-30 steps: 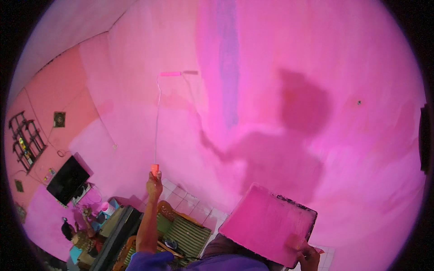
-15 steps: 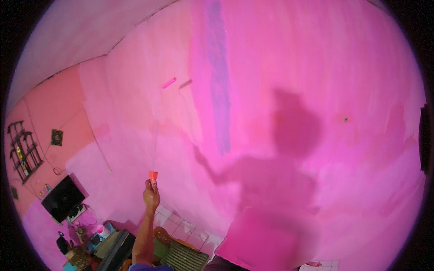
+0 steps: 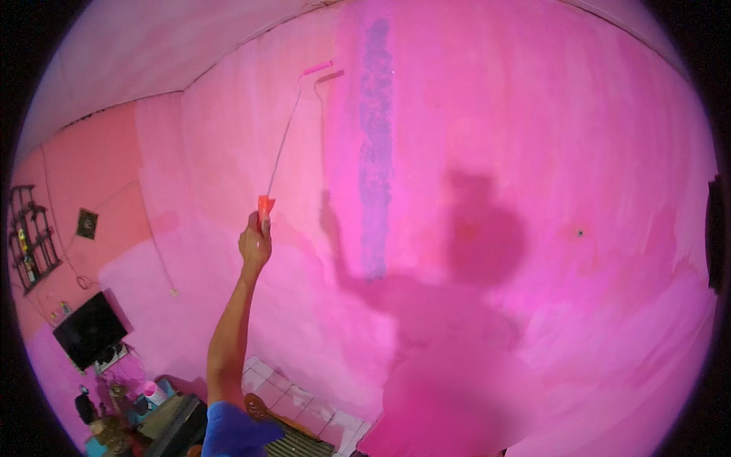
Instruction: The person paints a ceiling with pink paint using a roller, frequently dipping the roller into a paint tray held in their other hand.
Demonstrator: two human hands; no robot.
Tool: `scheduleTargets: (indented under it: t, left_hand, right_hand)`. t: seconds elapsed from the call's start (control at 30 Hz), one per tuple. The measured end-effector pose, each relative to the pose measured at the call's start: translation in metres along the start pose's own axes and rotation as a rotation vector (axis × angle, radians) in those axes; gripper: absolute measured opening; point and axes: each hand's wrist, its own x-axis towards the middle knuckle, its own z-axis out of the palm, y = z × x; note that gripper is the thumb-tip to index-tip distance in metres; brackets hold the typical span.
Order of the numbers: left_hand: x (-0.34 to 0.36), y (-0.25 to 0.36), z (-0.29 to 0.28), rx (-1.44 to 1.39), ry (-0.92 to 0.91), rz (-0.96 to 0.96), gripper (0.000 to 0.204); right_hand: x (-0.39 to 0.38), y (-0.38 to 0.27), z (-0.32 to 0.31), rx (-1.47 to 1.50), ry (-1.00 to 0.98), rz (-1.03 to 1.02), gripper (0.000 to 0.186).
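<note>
My left hand (image 3: 255, 244), raised on a bare forearm with a blue sleeve (image 3: 232, 430), is closed round the orange handle of a paint roller (image 3: 283, 145). The roller's long thin wire frame rises to a pink roller sleeve (image 3: 318, 68) high at the wall (image 3: 251, 160), close to its own shadow. Whether it touches the wall I cannot tell. Just right of it a blue-purple vertical band (image 3: 375, 152) runs down the pink wall. My right hand is out of view. A large blurred pink surface (image 3: 457, 404) fills the lower middle; I cannot make out what it is.
At the left stand a black television (image 3: 91, 329), a dark wall shelf (image 3: 32, 240) and a small framed picture (image 3: 87, 224). Below are a white and pink container (image 3: 154, 393), a striped seat (image 3: 304, 442) and pale floor tiles (image 3: 293, 404). My shadow (image 3: 487, 236) falls on the wall.
My left hand has risen, carrying the roller up the wall and slightly right. More of the forearm and blue sleeve shows. The view has shifted a little.
</note>
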Motion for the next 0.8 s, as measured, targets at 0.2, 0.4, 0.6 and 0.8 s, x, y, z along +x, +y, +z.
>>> scheduleTargets:
  t: [0.2,0.4,0.6,0.8]
  left_hand:
    - [0.08,0.035,0.033,0.031,0.031,0.053,0.037]
    - [0.129,0.037,0.064,0.088,0.108,0.107,0.034]
    - [0.058,-0.013,0.084,0.077,-0.053,0.122,0.03]
    - [0.087,-0.026,0.078,0.036,-0.012,0.291,0.033]
  right_hand:
    - [-0.005,0.001,0.009,-0.045,0.08,0.032,0.066]
    - [-0.002,0.006,-0.003,-0.024,0.084,0.063,0.066]
    - [-0.013,0.028,-0.005,-0.086,0.122,-0.042,0.064]
    - [0.039,0.055,-0.037,-0.012,0.004,0.049,0.065]
